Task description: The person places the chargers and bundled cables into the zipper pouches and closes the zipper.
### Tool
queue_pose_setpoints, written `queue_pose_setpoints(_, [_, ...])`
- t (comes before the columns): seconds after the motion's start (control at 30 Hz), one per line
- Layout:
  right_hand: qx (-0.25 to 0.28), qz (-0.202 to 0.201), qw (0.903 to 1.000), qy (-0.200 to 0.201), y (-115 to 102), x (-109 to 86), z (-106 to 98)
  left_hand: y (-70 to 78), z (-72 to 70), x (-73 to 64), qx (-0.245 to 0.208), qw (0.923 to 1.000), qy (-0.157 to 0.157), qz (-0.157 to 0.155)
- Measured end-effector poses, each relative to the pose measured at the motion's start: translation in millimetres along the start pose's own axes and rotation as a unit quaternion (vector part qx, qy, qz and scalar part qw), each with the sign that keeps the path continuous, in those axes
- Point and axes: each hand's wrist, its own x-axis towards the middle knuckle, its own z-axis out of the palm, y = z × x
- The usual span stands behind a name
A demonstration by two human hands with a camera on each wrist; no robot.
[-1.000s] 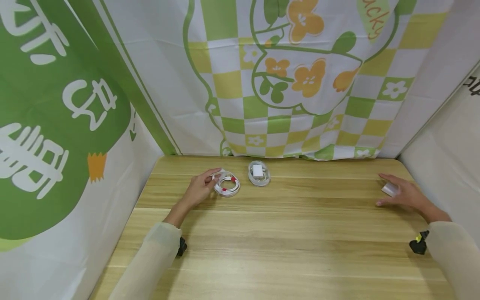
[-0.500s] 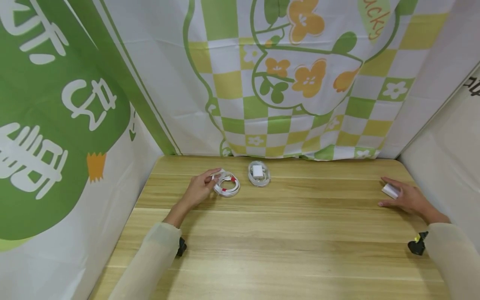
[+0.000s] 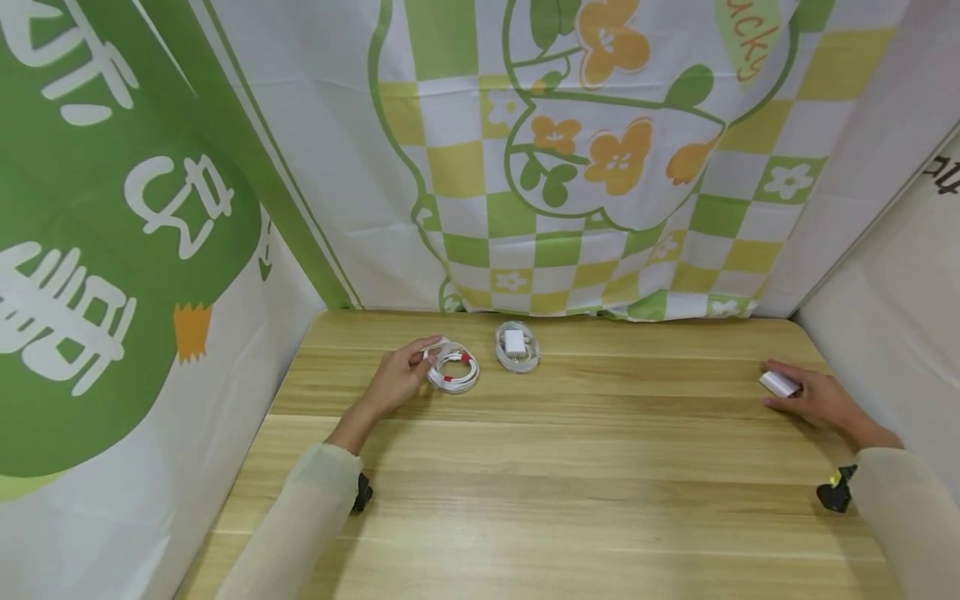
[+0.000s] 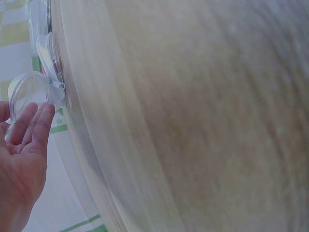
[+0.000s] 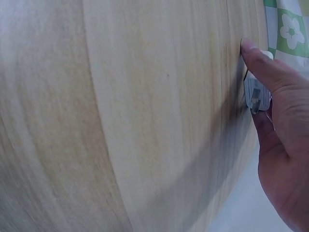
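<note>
At the left back of the table, my left hand [image 3: 401,373] pinches the edge of a clear zip pouch [image 4: 29,89] between thumb and fingers. Inside the pouch lies a coiled white cable [image 3: 463,379] with red bands. Near the right edge, my right hand [image 3: 821,400] holds a white charger plug [image 3: 780,383] between thumb and fingers. In the right wrist view, metal prongs [image 5: 256,99] show on the plug, while the palm and thumb hide part of it.
Right of the pouch, a white power adapter [image 3: 515,342] sits with a clear round pouch [image 3: 531,363] at the back. The wooden table [image 3: 570,500] meets a patterned curtain [image 3: 465,250] behind, with cloth walls at both sides.
My right thumb and fingers have drawn closer together around the charger plug, which has shifted slightly. The left hand and its pouch stay almost where they were.
</note>
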Motion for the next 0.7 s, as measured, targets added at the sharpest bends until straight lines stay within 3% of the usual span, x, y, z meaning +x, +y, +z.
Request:
queue_pose_setpoints(0.47, [-0.02,-0.002,0.9988,0.045,-5.8,-0.9,0.3,1.4,-0.6,1.3,0.012,0.9999,0.006,-0.001])
queue_pose_setpoints(0.7, [-0.029,0.003,0.9987,0.041,-5.3,-0.9,-0.9,1.9,-1.3,-0.3,0.022,0.9997,0.007,-0.001])
